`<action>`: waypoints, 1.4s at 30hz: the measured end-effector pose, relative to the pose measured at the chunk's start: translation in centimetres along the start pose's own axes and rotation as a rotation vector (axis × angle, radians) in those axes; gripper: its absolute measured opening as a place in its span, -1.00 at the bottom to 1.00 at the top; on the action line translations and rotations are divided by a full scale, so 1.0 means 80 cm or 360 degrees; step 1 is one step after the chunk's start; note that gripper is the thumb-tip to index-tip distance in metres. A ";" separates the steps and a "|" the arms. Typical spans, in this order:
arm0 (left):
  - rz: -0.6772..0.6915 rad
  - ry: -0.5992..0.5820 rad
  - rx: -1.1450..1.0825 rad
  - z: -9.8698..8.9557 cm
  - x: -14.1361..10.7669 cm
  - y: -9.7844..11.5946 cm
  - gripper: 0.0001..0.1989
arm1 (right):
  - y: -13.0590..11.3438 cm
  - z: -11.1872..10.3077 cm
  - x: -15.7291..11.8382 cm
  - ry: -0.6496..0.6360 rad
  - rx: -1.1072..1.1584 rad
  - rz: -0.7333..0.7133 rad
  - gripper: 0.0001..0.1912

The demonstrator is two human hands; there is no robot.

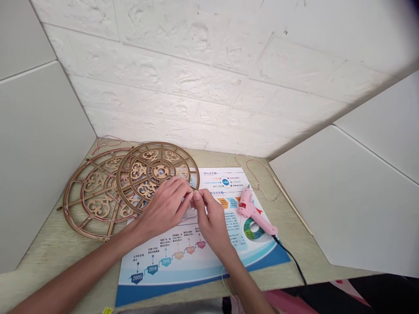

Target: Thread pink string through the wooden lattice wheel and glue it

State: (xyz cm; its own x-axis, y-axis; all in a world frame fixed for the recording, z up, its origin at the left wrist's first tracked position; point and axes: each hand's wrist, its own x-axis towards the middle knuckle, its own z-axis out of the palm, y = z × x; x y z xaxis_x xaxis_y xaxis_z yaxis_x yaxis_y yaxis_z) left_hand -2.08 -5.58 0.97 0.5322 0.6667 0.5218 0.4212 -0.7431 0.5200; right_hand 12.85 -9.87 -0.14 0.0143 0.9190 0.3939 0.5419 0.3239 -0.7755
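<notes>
white foam brick panelling [209, 74] is seen across the back of the head view, and pale side panels [39, 165] are set beside a light wood-grain desk [55, 257]. two bronze-coloured laser-cut wooden wheels with scrolled fretwork are laid flat on the desk. the upper wheel [157, 146] is placed overlapping the lower wheel [94, 205], and its lower right part is rested on a printed timeline sheet [196, 279].

the left hand [162, 207] and the right hand [212, 222] are held over the sheet, just below and in front of the upper wheel's right edge. the fingers of both hands are drawn into a pinch, with the left fingertips [186, 189] brought just beside the right fingertips [198, 196]. whatever may be grasped between them is too small to be told. a pale piece [191, 216] is partly seen under the hands, but its kind cannot be made out.

a pink hot glue gun [252, 213] is laid on the sheet to the right, with its black cord [291, 257] led off the desk's front edge. thin tan cord loops [252, 174] and a slim wooden stick [291, 205] are lying farther right.
</notes>
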 end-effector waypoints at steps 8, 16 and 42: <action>-0.0012 -0.0023 -0.0023 0.000 0.000 0.002 -0.76 | -0.002 0.000 -0.002 0.0055 -0.0009 -0.0066 -0.73; -0.0019 -0.0097 0.0059 -0.002 0.000 0.000 -0.71 | -0.001 0.000 -0.002 0.0071 -0.0112 -0.0173 -0.72; -0.0001 0.0043 -0.0083 -0.002 0.000 0.001 -0.79 | -0.001 0.000 0.000 0.0130 0.0002 -0.0074 -0.79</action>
State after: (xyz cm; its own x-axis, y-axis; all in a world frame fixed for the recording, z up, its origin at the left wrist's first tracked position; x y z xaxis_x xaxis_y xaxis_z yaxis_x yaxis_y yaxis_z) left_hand -2.20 -5.63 1.09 0.5117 0.6688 0.5393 0.3820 -0.7394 0.5545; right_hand 12.83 -9.93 -0.08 0.0578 0.8817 0.4682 0.5424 0.3659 -0.7562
